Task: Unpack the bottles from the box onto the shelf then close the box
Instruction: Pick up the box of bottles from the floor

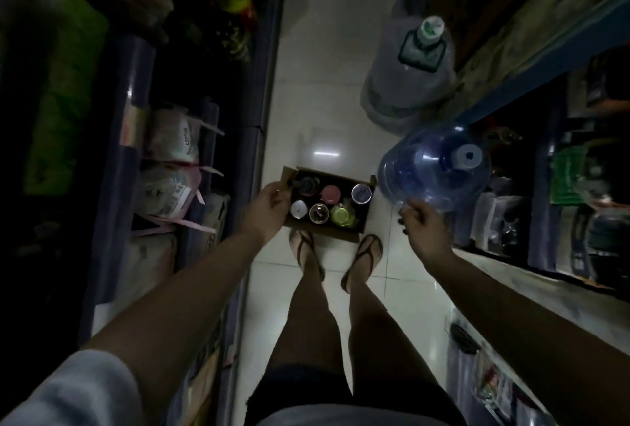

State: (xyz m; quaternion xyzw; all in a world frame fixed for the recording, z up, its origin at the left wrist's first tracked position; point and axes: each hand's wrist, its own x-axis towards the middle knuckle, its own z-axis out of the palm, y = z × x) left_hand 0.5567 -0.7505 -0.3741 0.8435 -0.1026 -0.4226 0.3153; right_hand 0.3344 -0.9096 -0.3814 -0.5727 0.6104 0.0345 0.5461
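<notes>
An open cardboard box (pixel 344 234) stands on the tiled floor just in front of my feet. Several bottles stand upright in it, seen from above: a dark-capped one (pixel 306 185), a pink lid (pixel 330 193), a bluish lid (pixel 361 193), a white lid (pixel 299 209), a clear lid (pixel 318 212) and a green lid (pixel 340 215). My left hand (pixel 269 207) is at the box's left side and pinches its raised left flap (pixel 288 174). My right hand (pixel 421 221) hovers to the right of the box with loosely curled fingers, holding nothing.
Shelves line both sides of the narrow aisle: a dark left shelf (pixel 259 91) with bagged goods and a blue-edged right shelf (pixel 531 61) with packed items. A blue water jug (pixel 419 166) lies beside the box; a wrapped clear jug (pixel 409 85) stands behind it.
</notes>
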